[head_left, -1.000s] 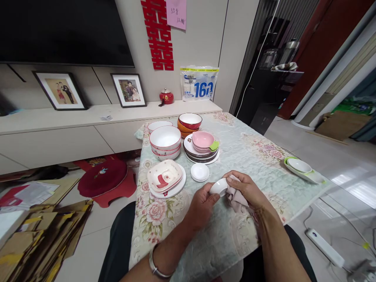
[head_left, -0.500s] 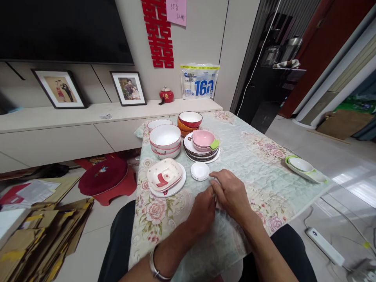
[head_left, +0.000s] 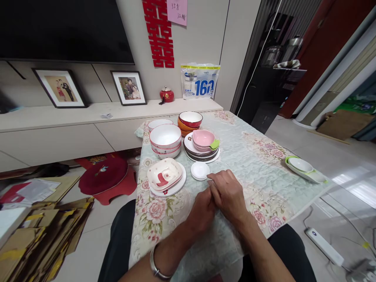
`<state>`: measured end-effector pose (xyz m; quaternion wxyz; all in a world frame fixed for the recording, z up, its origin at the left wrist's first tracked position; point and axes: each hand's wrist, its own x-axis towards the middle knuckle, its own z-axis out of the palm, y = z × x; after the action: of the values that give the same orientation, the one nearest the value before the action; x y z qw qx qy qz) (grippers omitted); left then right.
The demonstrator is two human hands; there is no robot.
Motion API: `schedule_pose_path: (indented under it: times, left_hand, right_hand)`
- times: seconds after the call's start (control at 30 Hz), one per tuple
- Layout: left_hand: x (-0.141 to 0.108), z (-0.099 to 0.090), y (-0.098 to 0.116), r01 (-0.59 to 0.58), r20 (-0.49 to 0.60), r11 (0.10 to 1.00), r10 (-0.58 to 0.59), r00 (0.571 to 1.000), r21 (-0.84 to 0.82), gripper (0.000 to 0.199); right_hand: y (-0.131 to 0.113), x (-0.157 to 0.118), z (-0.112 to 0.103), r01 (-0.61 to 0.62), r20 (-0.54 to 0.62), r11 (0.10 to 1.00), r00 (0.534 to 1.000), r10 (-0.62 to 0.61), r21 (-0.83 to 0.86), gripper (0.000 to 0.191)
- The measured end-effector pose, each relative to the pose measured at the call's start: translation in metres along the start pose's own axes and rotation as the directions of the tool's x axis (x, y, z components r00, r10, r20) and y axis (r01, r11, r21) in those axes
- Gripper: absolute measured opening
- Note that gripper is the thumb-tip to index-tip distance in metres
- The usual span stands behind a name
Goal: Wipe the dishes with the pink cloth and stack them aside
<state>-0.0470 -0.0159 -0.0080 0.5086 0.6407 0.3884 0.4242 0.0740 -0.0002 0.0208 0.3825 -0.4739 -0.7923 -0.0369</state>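
Near the front of the table, my left hand [head_left: 202, 207] is curled closed, its fingertips against my right hand [head_left: 227, 192]. The right hand's fingers are bent and pressed together; whether anything sits between the two hands is hidden. Just beyond them is a small stack of white dishes [head_left: 200, 170], not touched by either hand. To the left, a cream rectangular bowl with a red pattern [head_left: 165, 174] rests on a white plate [head_left: 181, 184]. Behind the small dishes stand stacked dark-rimmed plates [head_left: 189, 144] with pink bowls [head_left: 203, 138] on top.
White red-rimmed bowls [head_left: 165, 137] and orange bowls [head_left: 181, 125] under a red one stand at the table's back left. A green-edged dish with a white bowl [head_left: 301, 164] sits near the right edge. A red stool [head_left: 103, 176] and flattened cardboard [head_left: 44, 239] are left on the floor.
My right hand has shifted slightly left and closer over my left hand, its fingers a little more bent. The dishes have not moved.
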Motion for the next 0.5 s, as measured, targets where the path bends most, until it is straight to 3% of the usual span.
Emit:
schedule_pose_path:
  times: [0.07, 0.13, 0.17, 0.27, 0.37, 0.43, 0.5]
  left_hand:
    - [0.000, -0.001, 0.002, 0.005, 0.001, 1.000, -0.005, 1.000, -0.006, 0.009]
    - [0.000, -0.002, 0.006, 0.027, 0.017, 1.000, -0.028, 0.999, 0.004, 0.006]
    - [0.000, -0.002, 0.007, 0.041, 0.028, 0.999, -0.040, 0.999, -0.012, 0.007]
    - [0.002, -0.003, 0.009, 0.066, 0.040, 0.988, -0.061, 0.997, -0.139, 0.009]
    - [0.004, -0.002, 0.005, 0.113, 0.071, 0.946, -0.096, 0.993, -0.303, 0.013]
    - [0.004, -0.002, 0.002, 0.159, 0.089, 0.910, -0.134, 0.987, -0.384, 0.017]
    - [0.004, -0.002, 0.001, 0.181, 0.102, 0.875, -0.151, 0.983, -0.449, 0.021]
  right_hand:
    - [0.004, 0.001, 0.000, -0.042, -0.023, 0.995, 0.999, 0.044, 0.088, 0.025]
    - [0.016, 0.000, 0.000, -0.210, -0.050, 0.952, 0.973, 0.227, 0.224, 0.024]
    - [0.022, -0.001, 0.001, -0.327, -0.030, 0.896, 0.936, 0.352, 0.301, 0.023]
    - [0.037, -0.005, 0.005, -0.593, 0.187, 0.603, 0.778, 0.599, 0.534, 0.028]
    - [0.038, -0.006, 0.006, -0.634, 0.283, 0.371, 0.692, 0.663, 0.679, 0.034]
    - [0.036, -0.005, 0.005, -0.618, 0.253, 0.367, 0.689, 0.679, 0.696, 0.034]
    - [0.034, -0.004, 0.001, -0.592, 0.183, 0.477, 0.731, 0.657, 0.650, 0.031]
